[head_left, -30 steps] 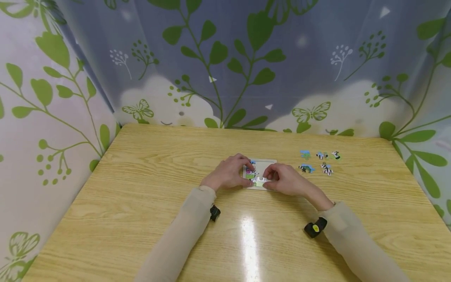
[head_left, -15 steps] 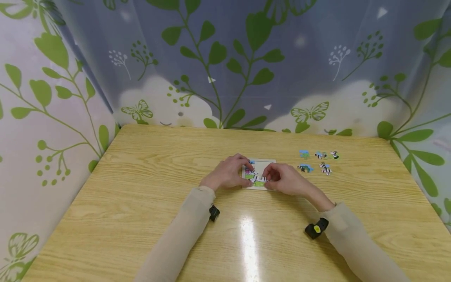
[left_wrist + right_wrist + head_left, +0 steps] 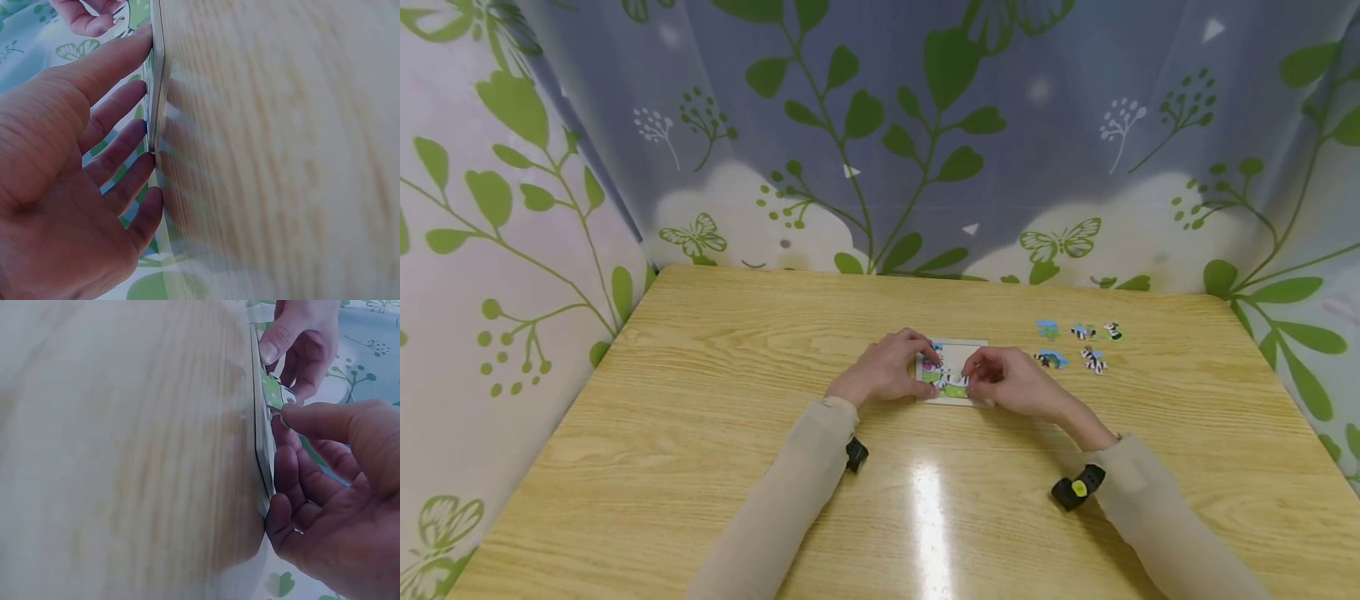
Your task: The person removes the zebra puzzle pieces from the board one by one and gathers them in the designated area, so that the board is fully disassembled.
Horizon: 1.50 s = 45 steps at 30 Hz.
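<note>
On the table lies a flat, pale puzzle tray [image 3: 964,342], its left side filled with colourful pieces. My left hand [image 3: 887,367] rests over the tray's left side; in the left wrist view its thumb [image 3: 125,56] lies nearly straight on the near edge, the other fingers spread beyond. My right hand [image 3: 1011,382] is over the tray's right side and pinches a puzzle piece [image 3: 273,392] with a green and black-and-white print. That piece tilts up from the tray in the right wrist view and sits along the near edge in the head view.
Several loose puzzle pieces lie in two rows right of the tray, among them a blue-and-green piece [image 3: 1048,329] and a zebra-striped piece [image 3: 1093,361]. The wooden table [image 3: 737,333] ends at a leaf-patterned curtain [image 3: 895,167] behind and at both sides.
My right hand has shifted slightly right, and more of the green and striped piece by the near edge shows. My left hand stays in place.
</note>
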{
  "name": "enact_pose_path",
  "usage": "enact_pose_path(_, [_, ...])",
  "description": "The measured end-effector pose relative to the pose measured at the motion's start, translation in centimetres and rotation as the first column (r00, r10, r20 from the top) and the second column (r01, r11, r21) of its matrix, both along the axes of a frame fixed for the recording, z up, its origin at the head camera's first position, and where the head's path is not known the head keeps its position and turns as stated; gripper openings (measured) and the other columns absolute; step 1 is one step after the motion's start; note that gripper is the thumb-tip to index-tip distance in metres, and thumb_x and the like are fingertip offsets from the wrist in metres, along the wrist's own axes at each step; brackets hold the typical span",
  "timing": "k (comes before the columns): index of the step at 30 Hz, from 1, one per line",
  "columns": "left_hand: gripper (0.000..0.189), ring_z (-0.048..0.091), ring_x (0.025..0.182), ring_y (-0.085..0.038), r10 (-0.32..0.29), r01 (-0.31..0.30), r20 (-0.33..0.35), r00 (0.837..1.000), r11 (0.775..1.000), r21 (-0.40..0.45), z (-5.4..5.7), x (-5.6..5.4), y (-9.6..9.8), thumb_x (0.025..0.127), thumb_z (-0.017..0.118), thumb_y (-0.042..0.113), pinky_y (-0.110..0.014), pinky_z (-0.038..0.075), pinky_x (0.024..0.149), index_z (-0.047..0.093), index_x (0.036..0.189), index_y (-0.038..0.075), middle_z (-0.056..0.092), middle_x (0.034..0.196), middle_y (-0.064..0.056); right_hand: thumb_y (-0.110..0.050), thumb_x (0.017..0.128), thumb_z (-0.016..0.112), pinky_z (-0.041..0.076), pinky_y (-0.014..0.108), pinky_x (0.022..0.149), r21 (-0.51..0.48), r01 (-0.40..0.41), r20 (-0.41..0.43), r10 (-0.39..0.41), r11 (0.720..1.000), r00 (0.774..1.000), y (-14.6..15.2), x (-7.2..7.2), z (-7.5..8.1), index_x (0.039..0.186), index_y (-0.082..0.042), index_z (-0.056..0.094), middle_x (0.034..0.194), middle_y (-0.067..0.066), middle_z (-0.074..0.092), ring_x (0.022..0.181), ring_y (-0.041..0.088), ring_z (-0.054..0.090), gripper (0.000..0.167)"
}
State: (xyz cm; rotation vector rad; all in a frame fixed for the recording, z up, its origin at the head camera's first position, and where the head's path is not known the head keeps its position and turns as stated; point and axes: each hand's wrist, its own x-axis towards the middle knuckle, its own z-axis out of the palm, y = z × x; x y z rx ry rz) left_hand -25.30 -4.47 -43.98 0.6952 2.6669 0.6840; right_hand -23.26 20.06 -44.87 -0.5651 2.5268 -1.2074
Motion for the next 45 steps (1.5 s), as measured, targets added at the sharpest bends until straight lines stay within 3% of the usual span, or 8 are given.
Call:
enact_pose_path(13, [0.045, 0.043, 0.145, -0.031, -0.008, 0.008, 0.008, 1.0, 1.0, 0.006, -0.2, 0.1, 0.0, 0.089, 0.08, 0.038, -0.056, 0.029, 0.122, 0.067, 0.129, 0.025, 0.047, 0.155, -0.001, -0.011, 0.097, 0.068, 0.049, 0.025, 0.069, -0.035, 0.073, 0.001, -0.073, 0.997, 0.997, 2.2, 0.2, 0.3, 0.11, -0.006, 0.07, 0.098, 0.011, 0.071, 0.085, 0.017, 0.062, 0.014])
enact_pose_path(23, [0.044, 0.043, 0.144, -0.031, -0.013, 0.013, 0.003, 1.0, 1.0, 0.001, -0.2, 0.0, 0.0, 0.089, 0.08, 0.038, -0.056, 0.03, 0.121, 0.066, 0.129, 0.025, 0.047, 0.154, 0.0, -0.018, 0.099, 0.068, 0.053, 0.027, 0.069, -0.044, 0.167, 0.008, -0.167, 0.985, 0.986, 5.4, 0.4, 0.9, 0.115, -0.007, 0.069, 0.103, 0.013, 0.071, 0.089, 0.023, 0.066, 0.019])
enact_pose_path(30, [0.044, 0.043, 0.144, -0.032, -0.02, 0.02, 0.002, 1.0, 1.0, 0.002, -0.2, 0.0, 0.0, 0.089, 0.08, 0.038, -0.057, 0.031, 0.12, 0.067, 0.129, 0.024, 0.047, 0.154, -0.002, -0.02, 0.099, 0.069, 0.052, 0.027, 0.07, -0.044, 0.213, -0.028, -0.214, 0.976, 0.976, 8.1, 0.7, 1.1, 0.115, -0.006, 0.069, 0.103, 0.013, 0.072, 0.087, 0.018, 0.066, 0.021])
enact_pose_path(45, [0.045, 0.041, 0.146, -0.033, -0.017, 0.017, 0.002, 1.0, 1.0, 0.01, 0.0, 0.1, -0.1, 0.09, 0.079, 0.038, -0.058, 0.028, 0.122, 0.065, 0.131, 0.024, 0.047, 0.155, -0.002, -0.027, 0.102, 0.064, 0.054, 0.024, 0.07, -0.049, 0.333, -0.025, -0.334, 0.942, 0.942, 14.3, 1.8, 0.8, 0.125, 0.001, 0.063, 0.097, -0.023, 0.068, 0.087, 0.003, 0.066, 0.036])
